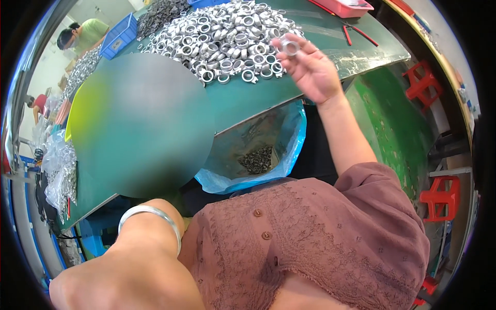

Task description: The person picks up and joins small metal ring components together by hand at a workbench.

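My right hand (312, 70) is raised over the green table (248, 98) and pinches a small silver metal ring (291, 47) between thumb and fingertips. Just left of it lies a big heap of similar silver rings (227, 36). My left forearm comes up from the lower left with a silver bangle (150, 217) on the wrist. Past the bangle, a blurred patch hides my left hand. Below the table edge hangs a blue plastic bag (295, 147) with several small dark parts (257, 160) in it.
Red-handled pliers (356, 32) and a red tray (343, 6) lie at the table's far right. A blue crate (120, 35) and dark parts (157, 15) sit beyond the heap. Another person in a green shirt (85, 33) works far left. Red stools (423, 82) stand right.
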